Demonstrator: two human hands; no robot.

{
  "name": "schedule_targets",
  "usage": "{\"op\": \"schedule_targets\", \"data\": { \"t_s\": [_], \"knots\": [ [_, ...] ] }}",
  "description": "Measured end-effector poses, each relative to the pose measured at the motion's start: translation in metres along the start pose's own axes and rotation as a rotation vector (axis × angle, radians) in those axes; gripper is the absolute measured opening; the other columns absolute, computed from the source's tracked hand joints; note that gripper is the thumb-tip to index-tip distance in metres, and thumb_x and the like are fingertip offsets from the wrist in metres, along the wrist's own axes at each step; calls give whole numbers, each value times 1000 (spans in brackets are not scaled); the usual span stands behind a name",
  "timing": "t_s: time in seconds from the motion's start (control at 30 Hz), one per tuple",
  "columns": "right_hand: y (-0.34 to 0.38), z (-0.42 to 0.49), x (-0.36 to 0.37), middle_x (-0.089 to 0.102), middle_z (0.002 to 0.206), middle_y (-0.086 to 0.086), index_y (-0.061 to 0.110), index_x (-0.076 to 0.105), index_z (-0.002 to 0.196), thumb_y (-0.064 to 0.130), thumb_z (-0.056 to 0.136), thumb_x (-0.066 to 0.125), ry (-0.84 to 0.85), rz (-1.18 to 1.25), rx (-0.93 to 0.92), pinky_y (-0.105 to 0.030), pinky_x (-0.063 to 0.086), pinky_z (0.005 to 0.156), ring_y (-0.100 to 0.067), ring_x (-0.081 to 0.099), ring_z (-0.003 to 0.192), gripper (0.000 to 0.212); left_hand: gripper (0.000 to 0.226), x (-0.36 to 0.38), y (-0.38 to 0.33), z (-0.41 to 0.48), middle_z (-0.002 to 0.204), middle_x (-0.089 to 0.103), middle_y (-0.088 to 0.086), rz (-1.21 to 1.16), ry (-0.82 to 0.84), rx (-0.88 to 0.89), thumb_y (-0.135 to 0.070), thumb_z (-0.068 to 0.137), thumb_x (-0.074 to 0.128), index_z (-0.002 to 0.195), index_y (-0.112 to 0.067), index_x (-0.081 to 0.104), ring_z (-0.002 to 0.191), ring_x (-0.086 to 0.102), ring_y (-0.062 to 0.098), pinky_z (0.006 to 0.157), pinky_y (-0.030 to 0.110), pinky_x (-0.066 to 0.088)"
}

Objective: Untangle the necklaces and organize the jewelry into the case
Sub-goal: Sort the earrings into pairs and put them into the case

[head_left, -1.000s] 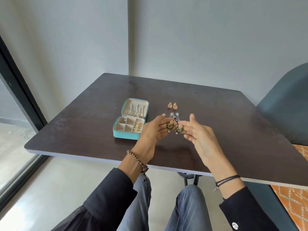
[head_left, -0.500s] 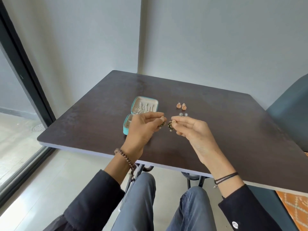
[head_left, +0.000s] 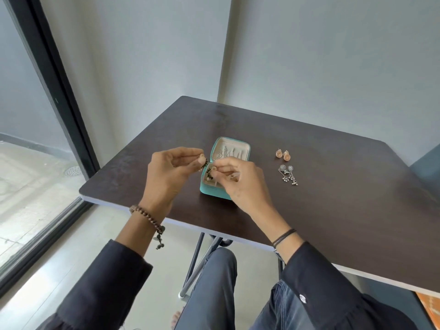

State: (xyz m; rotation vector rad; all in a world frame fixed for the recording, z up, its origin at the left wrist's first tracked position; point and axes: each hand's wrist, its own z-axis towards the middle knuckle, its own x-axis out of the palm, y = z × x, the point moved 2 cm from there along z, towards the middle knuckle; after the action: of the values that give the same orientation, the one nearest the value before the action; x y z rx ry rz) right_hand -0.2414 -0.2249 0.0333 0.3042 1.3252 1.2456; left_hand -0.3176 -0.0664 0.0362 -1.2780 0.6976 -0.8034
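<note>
Table (head_left: 333,198), mid-frame: dark wood-grain top, matt, faint sheen at far edge. Case (head_left: 210,192): teal outside smooth, leather-like; cream lining (head_left: 234,145) soft, matt. Peach studs (head_left: 283,154), right of case: glossy stones, gilt metal rims. Silver drops (head_left: 288,175) below them: dull metal. Beaded earrings (head_left: 209,171), frame centre: dark beads. Sleeves (head_left: 107,282), bottom: dark matt cloth.

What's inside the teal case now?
In the case, silvery pieces line the lid. Pale left compartments show; the left hand and right hand pinch green earrings over them. The right hand covers the rest.
</note>
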Motion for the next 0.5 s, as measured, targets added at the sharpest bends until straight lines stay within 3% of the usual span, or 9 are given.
{"op": "schedule_targets", "data": {
  "t_s": [0.2, 0.3, 0.4, 0.5],
  "knots": [
    [-2, -7, 7, 76, 99, 7, 14, 79, 108, 13, 92, 74, 70, -161, -35, 0, 43, 76, 1, 65, 81, 17, 19, 6, 12, -1, 87, 79, -4, 61, -9, 7, -24, 81, 83, 98, -16, 79, 87, 74, 8, 85, 21, 55],
    [-7, -9, 8, 73, 112, 1, 11, 77, 111, 11, 93, 71, 23, -221, -84, -16, 52, 88, -13, 68, 94, 19, 11, 11, 17, -4, 82, 78, -10, 130, 17, 11, -28, 82, 82, 92, -22, 79, 85, 72, 1, 79, 13, 52],
    [-13, -12, 6, 71, 111, 1, 13, 76, 112, 5, 94, 67, -3, -203, -83, -3, 48, 78, -3, 64, 81, 21, 10, 15, 23, -5, 81, 77, -10, 185, 33, 2, -29, 83, 81, 91, -24, 80, 83, 72, -2, 76, 13, 55],
    [-18, -13, 5, 73, 109, 0, 12, 76, 111, 5, 94, 68, -29, -180, -78, 0, 45, 73, 8, 63, 76, 21, 9, 20, 29, -6, 82, 77, -8, 219, 49, -15, -28, 84, 80, 91, -22, 80, 81, 71, -2, 76, 17, 57]
  ]
}}
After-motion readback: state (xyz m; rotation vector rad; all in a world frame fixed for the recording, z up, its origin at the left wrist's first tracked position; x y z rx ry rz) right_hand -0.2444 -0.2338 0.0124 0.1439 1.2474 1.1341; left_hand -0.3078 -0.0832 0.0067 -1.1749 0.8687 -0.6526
